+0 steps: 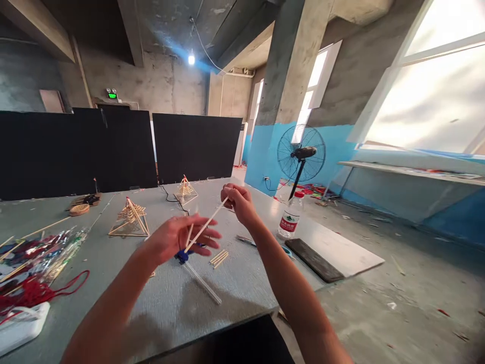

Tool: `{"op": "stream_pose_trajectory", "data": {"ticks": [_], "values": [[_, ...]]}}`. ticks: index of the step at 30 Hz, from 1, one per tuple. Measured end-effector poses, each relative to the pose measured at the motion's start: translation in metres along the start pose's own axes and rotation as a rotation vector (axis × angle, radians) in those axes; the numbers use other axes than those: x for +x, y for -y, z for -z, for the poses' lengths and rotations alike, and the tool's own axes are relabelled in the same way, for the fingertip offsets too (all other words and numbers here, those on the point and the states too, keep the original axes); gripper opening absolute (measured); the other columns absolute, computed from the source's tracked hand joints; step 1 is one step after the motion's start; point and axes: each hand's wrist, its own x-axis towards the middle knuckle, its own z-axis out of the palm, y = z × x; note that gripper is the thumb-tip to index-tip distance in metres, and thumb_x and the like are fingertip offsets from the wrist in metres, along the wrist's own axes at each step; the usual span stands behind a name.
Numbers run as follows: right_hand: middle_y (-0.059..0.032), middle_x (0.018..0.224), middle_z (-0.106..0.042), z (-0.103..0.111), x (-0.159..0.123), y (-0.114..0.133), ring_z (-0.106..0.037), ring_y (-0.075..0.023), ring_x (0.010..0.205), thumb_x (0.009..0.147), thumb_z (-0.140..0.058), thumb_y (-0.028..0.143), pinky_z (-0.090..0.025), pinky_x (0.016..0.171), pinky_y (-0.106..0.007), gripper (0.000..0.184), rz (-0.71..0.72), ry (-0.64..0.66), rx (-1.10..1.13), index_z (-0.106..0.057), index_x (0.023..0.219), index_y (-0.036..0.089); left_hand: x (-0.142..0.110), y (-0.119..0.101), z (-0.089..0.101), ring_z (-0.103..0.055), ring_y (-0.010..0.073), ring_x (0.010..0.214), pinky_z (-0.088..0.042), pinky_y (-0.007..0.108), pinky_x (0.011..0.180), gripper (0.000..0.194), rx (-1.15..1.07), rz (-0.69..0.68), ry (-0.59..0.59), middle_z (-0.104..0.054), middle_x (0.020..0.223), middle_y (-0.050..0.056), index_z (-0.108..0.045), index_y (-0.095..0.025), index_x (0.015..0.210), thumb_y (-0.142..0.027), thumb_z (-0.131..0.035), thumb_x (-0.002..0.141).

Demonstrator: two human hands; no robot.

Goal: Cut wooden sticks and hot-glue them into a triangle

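In the head view, the right hand (238, 198) has its fingers closed on the upper end of a thin wooden stick (210, 218), which slants down past the left hand (172, 237), whose fingers are loosely spread. The stick's lower end meets a blue tool (182, 257) in the picture; whether they touch cannot be told. Short sticks (219, 259) lie nearby on the counter (159, 308).

On desk (102, 268): near pyramid (131, 215) L of ctr, far pyramid (185, 189) behind it & to R; packets (62, 253) far L, cord (32, 294) in front of them; short sticks (219, 259) mid-front, R of rod (204, 285); bottle (288, 222) R, slab (313, 260) before it. Panels (197, 146) behind; fan (305, 152) beyond desk's R side.
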Motion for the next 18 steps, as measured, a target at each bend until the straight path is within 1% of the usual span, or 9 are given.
{"op": "stream_pose_trajectory", "data": {"ticks": [2,5,9,11,13,15,17,18], "values": [[0.0052,0.057,-0.036,-0.001,0.005,0.013,-0.03,-0.0064,0.049,0.088,-0.06,0.052,-0.023,0.046,-0.023,0.045,0.028,0.033,0.016,-0.041,0.061,0.021,-0.007,0.001,-0.019,-0.077,0.0284,0.093,-0.062,0.039,0.081,0.044,-0.035,0.019,0.041,-0.078,0.106,0.018,-0.071,-0.01,0.119,-0.046,-0.056,0.098],[0.0048,0.057,-0.038,0.007,0.006,0.032,-0.032,-0.006,0.049,0.086,-0.066,0.05,-0.022,0.046,-0.022,0.044,0.039,0.062,0.003,-0.045,0.06,0.02,-0.014,0.003,-0.037,-0.077,0.0273,0.091,-0.063,0.038,0.08,0.039,-0.08,0.002,0.066,-0.078,0.104,0.017,-0.07,-0.012,0.122,-0.041,-0.055,0.1],[0.0054,0.056,-0.038,0.016,0.004,0.055,-0.031,-0.0049,0.049,0.085,-0.071,0.049,-0.021,0.046,-0.022,0.046,0.028,0.075,-0.009,-0.047,0.059,0.019,-0.017,0.003,-0.046,-0.078,0.0272,0.091,-0.064,0.036,0.079,0.038,-0.095,0.016,0.104,-0.078,0.105,0.017,-0.07,-0.012,0.122,-0.041,-0.059,0.099],[0.0063,0.056,-0.036,0.015,0.002,0.067,-0.032,-0.0047,0.048,0.085,-0.072,0.051,-0.021,0.045,-0.022,0.047,-0.017,0.083,0.051,-0.046,0.061,0.02,-0.017,0.004,-0.049,-0.078,0.027,0.09,-0.064,0.036,0.077,0.039,-0.089,0.006,0.091,-0.078,0.106,0.017,-0.069,-0.013,0.122,-0.043,-0.061,0.098],[0.007,0.058,-0.033,0.012,-0.007,0.077,-0.033,-0.0051,0.047,0.089,-0.068,0.054,-0.02,0.043,-0.022,0.043,-0.096,0.089,0.141,-0.051,0.068,0.02,-0.017,0.005,-0.053,-0.078,0.0269,0.089,-0.064,0.036,0.076,0.039,-0.072,-0.022,0.058,-0.078,0.108,0.016,-0.069,-0.014,0.122,-0.044,-0.062,0.098],[0.0068,0.061,-0.034,0.009,-0.022,0.085,-0.034,-0.0057,0.048,0.094,-0.062,0.055,-0.02,0.042,-0.023,0.036,-0.168,0.123,0.16,-0.06,0.083,0.021,-0.013,0.009,-0.056,-0.078,0.0268,0.09,-0.064,0.037,0.078,0.041,-0.053,-0.053,0.03,-0.078,0.109,0.016,-0.068,-0.013,0.122,-0.045,-0.063,0.097],[0.006,0.062,-0.038,0.006,-0.042,0.091,-0.034,-0.0059,0.05,0.096,-0.059,0.055,-0.022,0.043,-0.022,0.035,-0.203,0.2,0.064,-0.066,0.096,0.02,-0.006,0.017,-0.057,-0.078,0.0265,0.091,-0.063,0.04,0.083,0.042,-0.03,-0.063,0.026,-0.077,0.11,0.016,-0.068,-0.014,0.122,-0.047,-0.064,0.096],[0.0057,0.062,-0.04,0.006,-0.053,0.093,-0.034,-0.0059,0.051,0.097,-0.059,0.054,-0.024,0.043,-0.022,0.035,-0.212,0.242,-0.004,-0.069,0.099,0.02,-0.001,0.023,-0.056,-0.077,0.0263,0.092,-0.062,0.041,0.086,0.043,-0.011,-0.062,0.041,-0.077,0.112,0.016,-0.068,-0.014,0.123,-0.047,-0.065,0.095]]}}
